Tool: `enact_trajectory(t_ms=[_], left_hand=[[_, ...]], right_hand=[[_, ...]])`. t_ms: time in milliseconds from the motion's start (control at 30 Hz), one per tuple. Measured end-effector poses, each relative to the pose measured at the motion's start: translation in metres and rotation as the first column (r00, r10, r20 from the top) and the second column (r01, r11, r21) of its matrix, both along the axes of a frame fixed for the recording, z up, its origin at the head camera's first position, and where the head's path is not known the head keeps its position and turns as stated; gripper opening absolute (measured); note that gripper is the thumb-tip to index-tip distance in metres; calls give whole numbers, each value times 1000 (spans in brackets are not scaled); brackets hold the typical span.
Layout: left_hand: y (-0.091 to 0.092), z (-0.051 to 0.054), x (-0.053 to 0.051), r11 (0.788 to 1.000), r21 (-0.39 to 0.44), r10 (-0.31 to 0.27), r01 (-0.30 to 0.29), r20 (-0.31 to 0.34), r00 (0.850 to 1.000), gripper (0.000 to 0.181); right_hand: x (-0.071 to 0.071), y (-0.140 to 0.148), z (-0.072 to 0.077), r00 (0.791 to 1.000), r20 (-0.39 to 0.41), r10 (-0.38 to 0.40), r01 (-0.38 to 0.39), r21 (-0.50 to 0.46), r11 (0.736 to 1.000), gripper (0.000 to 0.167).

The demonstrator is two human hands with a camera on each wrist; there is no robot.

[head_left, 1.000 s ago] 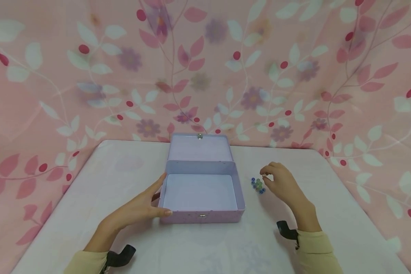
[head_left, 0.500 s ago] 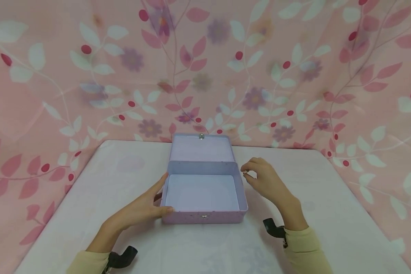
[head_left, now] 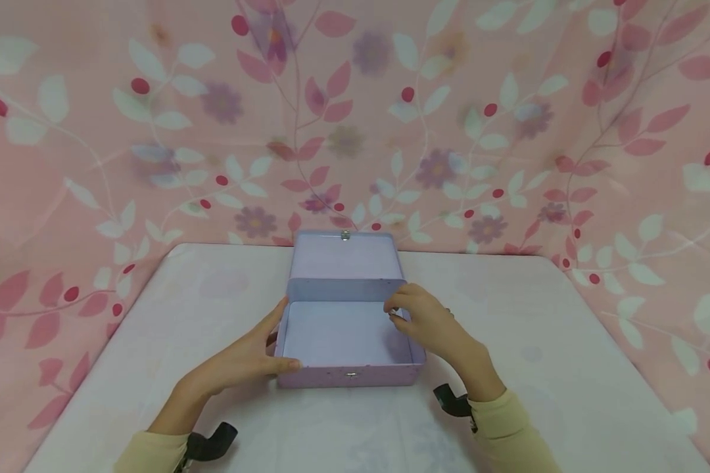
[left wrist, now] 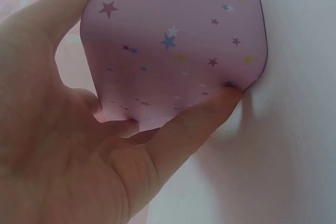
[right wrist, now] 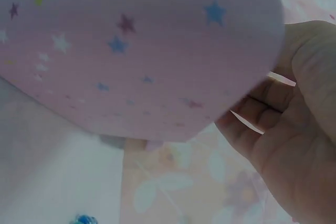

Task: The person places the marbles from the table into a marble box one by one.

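A lilac tin box point(head_left: 352, 376) with printed stars stands on the table, its lid point(head_left: 344, 256) raised at the back. My left hand point(head_left: 236, 361) holds the box's left side, thumb at the front corner. Over the right part of the box's inside is my right hand point(head_left: 428, 322), pinching a small shiny thing point(head_left: 393, 311) between thumb and fingertips; its kind is too small to tell. In the right wrist view, the box wall hides those fingertips. Blue glass beads or marbles point(right wrist: 84, 219) peek in at that view's bottom edge; the right hand mostly hides them in the head view.
A white cloth covers the table point(head_left: 355, 433). Behind it hangs a pink curtain point(head_left: 355, 131) with leaves and flowers. Black camera mounts sit at both wrists, above the yellow sleeves point(head_left: 505, 427).
My right hand has moved left from beside the blue and green cluster to over the box, carrying the small shiny thing. The left hand has stayed on the box.
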State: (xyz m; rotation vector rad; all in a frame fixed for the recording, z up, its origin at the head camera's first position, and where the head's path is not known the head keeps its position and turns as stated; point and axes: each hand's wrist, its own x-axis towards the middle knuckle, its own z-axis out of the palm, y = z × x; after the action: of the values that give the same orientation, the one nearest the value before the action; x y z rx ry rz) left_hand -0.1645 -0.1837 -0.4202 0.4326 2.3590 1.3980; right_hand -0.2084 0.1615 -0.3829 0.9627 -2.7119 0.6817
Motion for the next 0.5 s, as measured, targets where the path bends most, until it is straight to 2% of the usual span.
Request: enact_trajectory(t_ms=[267, 500], left_hand=[[-1, 3, 0, 1000, -3, -9, 9, 6, 1000, 120], [0, 4, -1, 1000, 14, -18, 18, 15, 1000, 120]], right_hand=[[-1, -14, -12, 999, 34, 29, -33, 115, 993, 11], [0, -22, -19, 997, 69, 34, -44, 152, 987, 12]])
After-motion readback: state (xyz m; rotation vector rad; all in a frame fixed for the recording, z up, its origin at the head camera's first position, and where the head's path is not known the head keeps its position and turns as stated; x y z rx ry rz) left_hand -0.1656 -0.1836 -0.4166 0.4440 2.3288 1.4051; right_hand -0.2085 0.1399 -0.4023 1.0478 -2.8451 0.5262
